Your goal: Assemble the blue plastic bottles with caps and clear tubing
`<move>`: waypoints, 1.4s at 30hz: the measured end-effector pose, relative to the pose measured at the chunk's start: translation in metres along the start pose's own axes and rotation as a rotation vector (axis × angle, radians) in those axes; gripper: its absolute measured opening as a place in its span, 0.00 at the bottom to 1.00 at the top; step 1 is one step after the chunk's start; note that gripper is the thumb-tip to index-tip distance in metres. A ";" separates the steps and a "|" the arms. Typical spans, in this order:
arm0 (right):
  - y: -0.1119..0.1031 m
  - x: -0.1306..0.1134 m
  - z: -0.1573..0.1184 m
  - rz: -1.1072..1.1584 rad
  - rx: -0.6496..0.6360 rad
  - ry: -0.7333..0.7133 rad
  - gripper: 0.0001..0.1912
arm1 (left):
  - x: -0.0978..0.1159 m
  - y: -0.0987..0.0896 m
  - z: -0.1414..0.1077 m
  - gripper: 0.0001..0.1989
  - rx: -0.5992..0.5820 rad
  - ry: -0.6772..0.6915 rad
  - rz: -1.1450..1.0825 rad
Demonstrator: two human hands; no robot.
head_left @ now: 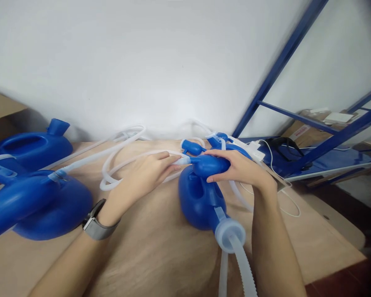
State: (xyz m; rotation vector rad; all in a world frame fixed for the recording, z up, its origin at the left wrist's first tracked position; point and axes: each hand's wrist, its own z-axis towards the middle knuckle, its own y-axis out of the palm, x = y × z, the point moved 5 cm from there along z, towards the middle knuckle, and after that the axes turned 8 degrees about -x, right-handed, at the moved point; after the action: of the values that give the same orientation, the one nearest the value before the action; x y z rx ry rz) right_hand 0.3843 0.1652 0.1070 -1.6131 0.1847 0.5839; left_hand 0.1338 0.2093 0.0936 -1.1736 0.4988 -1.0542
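Note:
My left hand [153, 171], with a grey-banded watch on its wrist, pinches the translucent end of a white tube [181, 161] where it meets the narrow neck of a blue bulb-shaped piece [212, 166]. Around that blue piece my right hand [235, 167] is wrapped, thumb and fingers on opposite sides. Just beneath lies a blue jug [198, 204] with a handle opening. Its translucent cap [230, 235] faces me, and a ribbed clear tube [244, 266] runs from it toward the bottom edge.
More blue jugs [34, 144] and a blue container [21, 202] with tubing stand at left. Another small blue piece [191, 147], coiled white tubes [106, 169] and a white power strip [255, 150] lie behind my hands. A blue metal frame [278, 53] rises at right.

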 end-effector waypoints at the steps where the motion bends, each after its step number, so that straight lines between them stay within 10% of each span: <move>1: 0.001 -0.001 0.001 0.017 0.002 -0.020 0.41 | 0.000 0.002 0.001 0.17 0.009 0.006 0.024; 28: 0.013 -0.026 0.007 0.030 -0.054 -0.171 0.33 | 0.016 0.016 0.009 0.18 -0.134 0.010 -0.129; 42: 0.012 -0.035 0.006 -0.043 -0.066 -0.167 0.31 | 0.038 0.014 0.012 0.17 -0.042 0.167 0.299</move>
State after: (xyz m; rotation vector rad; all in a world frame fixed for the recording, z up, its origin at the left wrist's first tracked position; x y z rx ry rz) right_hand 0.3476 0.1620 0.1130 -1.6193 0.0068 0.6943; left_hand 0.1668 0.1826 0.0922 -1.0144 0.8043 -0.8886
